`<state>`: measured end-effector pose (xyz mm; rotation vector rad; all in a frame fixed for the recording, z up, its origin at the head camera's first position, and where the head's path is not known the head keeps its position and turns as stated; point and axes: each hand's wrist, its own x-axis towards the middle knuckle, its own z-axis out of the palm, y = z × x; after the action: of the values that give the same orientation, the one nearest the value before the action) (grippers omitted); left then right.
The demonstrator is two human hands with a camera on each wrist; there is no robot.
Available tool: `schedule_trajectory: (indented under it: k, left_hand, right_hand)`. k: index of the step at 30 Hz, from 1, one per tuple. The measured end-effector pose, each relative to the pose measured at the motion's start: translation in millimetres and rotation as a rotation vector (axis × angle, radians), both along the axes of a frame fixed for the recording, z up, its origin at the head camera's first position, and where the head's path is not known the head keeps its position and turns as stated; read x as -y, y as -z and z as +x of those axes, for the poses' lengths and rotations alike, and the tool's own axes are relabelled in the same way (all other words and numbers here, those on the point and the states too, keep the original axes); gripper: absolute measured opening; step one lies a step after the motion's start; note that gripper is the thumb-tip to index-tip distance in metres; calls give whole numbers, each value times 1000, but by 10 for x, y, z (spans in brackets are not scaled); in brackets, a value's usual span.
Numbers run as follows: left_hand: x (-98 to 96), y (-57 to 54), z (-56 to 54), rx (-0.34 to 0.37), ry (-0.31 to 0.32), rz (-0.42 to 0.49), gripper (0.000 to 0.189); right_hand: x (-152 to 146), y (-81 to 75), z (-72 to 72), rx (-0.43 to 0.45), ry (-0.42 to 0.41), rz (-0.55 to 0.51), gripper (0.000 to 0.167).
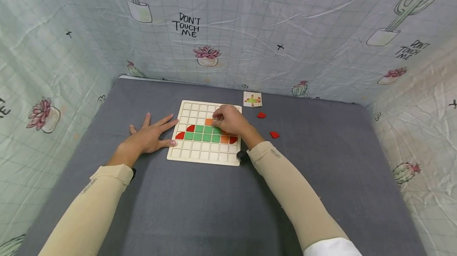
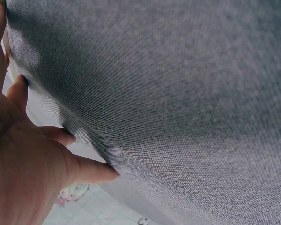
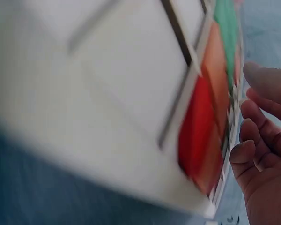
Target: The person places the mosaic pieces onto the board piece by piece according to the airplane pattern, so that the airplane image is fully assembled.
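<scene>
A pale wooden grid board (image 1: 189, 153) lies on the grey table, with green, orange and red pieces set in its cells. My left hand (image 1: 150, 135) rests flat at the board's left edge, fingers spread; its thumb and a fingertip touch the rim. In the left wrist view the left hand (image 2: 33, 154) lies on the grey cloth. Over the board's upper right reaches my right hand (image 1: 230, 121), fingertips bent down beside an orange square (image 1: 208, 121). The right wrist view shows the right hand's curled fingers (image 3: 253, 140) and thumb close together; whether they pinch a piece is hidden.
Two loose red rounded pieces, one (image 1: 262, 115) farther back and one (image 1: 274, 134) nearer, lie right of the board. A small pattern card (image 1: 252, 99) sits behind it. Printed cloth (image 1: 242, 30) hangs around the table's back and sides.
</scene>
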<state>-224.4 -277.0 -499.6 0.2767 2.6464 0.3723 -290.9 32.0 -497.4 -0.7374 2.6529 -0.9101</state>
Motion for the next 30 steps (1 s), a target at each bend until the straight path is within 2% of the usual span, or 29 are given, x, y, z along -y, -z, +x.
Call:
schedule_trajectory:
  k: [8,12,19,24,30]
  left_hand:
    - [24,35,8,-10,8,7,94]
    - [25,60,4,-12,7,7,94]
    - [48,78,12,-21,9,7,93]
    - [48,73,19,-20,10,11,94]
    - [14,75,7,-23,16,16,93]
  right_hand:
    - [-493,-78,-83,-16,95,-126,23]
    - [-856,-58,-134,-28,196,-123,25]
    - [-1423,27,-156,14,361,-128,25]
    - [-1593,125,-148,51,395,-121,29]
    - [-1598,151,-166,113,408,-119,36]
